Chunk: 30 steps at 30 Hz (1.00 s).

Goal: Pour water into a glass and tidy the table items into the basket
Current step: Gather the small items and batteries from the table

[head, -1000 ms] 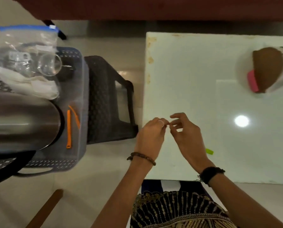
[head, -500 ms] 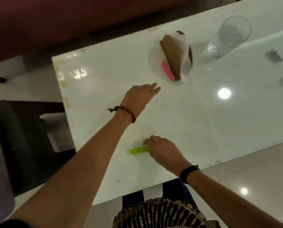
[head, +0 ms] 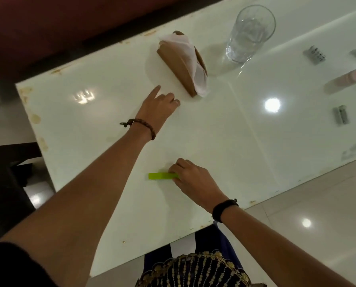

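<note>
A clear glass (head: 249, 32) holding water stands at the far side of the white table (head: 224, 141). A brown napkin holder (head: 179, 63) with white napkins sits on a round white plate (head: 152, 67). My left hand (head: 158, 106) reaches to the plate's near rim, one finger straight and the others curled; whether it grips the rim is unclear. Near the front edge lies a green strip (head: 160, 176), and my right hand (head: 191, 179) pinches its right end. The basket is out of view.
Small metal clips (head: 314, 54) (head: 341, 114) and a pink-capped tube (head: 353, 77) lie at the table's right side. A dark chair (head: 7, 183) stands left of the table, and a dark red sofa (head: 49, 27) runs behind it.
The view swung from the basket to the table. My left hand reached out to the plate and its fingers curled. My right hand came down onto the green strip.
</note>
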Motion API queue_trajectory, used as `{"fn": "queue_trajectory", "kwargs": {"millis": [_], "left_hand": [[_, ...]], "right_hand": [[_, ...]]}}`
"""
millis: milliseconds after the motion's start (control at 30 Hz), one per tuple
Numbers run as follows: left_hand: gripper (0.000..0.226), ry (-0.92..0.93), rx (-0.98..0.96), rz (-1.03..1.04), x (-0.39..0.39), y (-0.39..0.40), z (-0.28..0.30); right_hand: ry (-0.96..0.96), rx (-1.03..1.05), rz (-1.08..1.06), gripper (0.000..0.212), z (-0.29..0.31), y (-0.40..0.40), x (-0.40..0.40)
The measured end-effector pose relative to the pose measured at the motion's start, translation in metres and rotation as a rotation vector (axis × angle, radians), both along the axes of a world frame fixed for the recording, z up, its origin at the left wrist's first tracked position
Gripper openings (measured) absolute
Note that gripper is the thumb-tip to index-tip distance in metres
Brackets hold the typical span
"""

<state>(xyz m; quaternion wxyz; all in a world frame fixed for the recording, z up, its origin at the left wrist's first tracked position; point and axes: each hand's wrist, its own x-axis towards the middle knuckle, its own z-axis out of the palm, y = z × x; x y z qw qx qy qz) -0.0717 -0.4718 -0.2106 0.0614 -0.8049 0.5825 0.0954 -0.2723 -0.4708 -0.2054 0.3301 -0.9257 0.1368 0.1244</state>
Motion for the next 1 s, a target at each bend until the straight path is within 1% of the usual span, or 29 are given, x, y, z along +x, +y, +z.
{"fn": "queue_trajectory", "kwargs": {"millis": [33, 67, 100, 167, 200, 233, 300, 367, 433, 533, 600, 667, 700, 767, 867, 933, 1000], "left_hand": [[0.039, 0.077, -0.016, 0.068, -0.002, 0.008, 0.003], [0.035, 0.178, -0.083, 0.153, -0.006, 0.017, 0.006], [0.033, 0.327, -0.208, 0.280, -0.012, 0.028, 0.010], [0.029, 0.709, -0.495, 0.661, -0.025, 0.054, 0.028], [0.026, 0.862, -0.609, 0.851, -0.029, 0.069, 0.039], [0.024, 0.967, -0.692, 1.019, -0.033, 0.084, 0.048], [0.022, 1.087, -0.803, 1.250, -0.036, 0.121, 0.067], [0.015, 1.134, -0.895, 1.406, -0.037, 0.161, 0.086], [0.011, 1.134, -0.995, 1.528, -0.040, 0.198, 0.102], [0.014, 1.044, -1.103, 1.650, -0.036, 0.267, 0.125], [0.025, 0.978, -1.176, 1.681, -0.027, 0.316, 0.137], [0.042, 0.841, -1.187, 1.709, -0.018, 0.369, 0.148], [0.048, 0.746, -1.148, 1.713, -0.014, 0.395, 0.154], [0.049, 0.599, -1.017, 1.695, -0.012, 0.436, 0.159], [0.042, 0.448, -0.851, 1.705, -0.007, 0.486, 0.153], [0.041, 0.409, -0.731, 1.710, -0.002, 0.503, 0.139], [0.035, 0.464, -0.652, 1.671, 0.003, 0.511, 0.126]], "right_hand": [[0.013, 0.012, -0.019, 0.020, 0.001, 0.000, 0.001], [0.031, 0.038, -0.058, 0.020, 0.002, 0.000, 0.001], [0.047, 0.081, -0.117, 0.020, 0.005, 0.000, 0.002], [0.054, 0.191, -0.277, 0.017, 0.012, 0.002, 0.006], [0.048, 0.243, -0.358, 0.015, 0.017, 0.004, 0.008], [0.043, 0.295, -0.437, 0.013, 0.022, 0.007, 0.010], [0.023, 0.417, -0.559, 0.010, 0.035, 0.022, 0.021], [-0.002, 0.526, -0.616, 0.011, 0.051, 0.048, 0.040], [-0.015, 0.609, -0.599, 0.011, 0.070, 0.080, 0.060], [-0.006, 0.716, -0.494, 0.010, 0.097, 0.145, 0.099], [0.004, 0.783, -0.397, 0.012, 0.111, 0.192, 0.124], [0.018, 0.855, -0.292, 0.018, 0.123, 0.245, 0.149], [0.025, 0.876, -0.246, 0.023, 0.128, 0.270, 0.159], [0.034, 0.842, -0.152, 0.031, 0.135, 0.312, 0.175], [0.034, 0.645, -0.023, 0.035, 0.135, 0.366, 0.194], [0.035, 0.528, 0.029, 0.030, 0.128, 0.390, 0.202], [-0.001, 0.387, 0.100, 0.023, 0.118, 0.407, 0.207]]}}
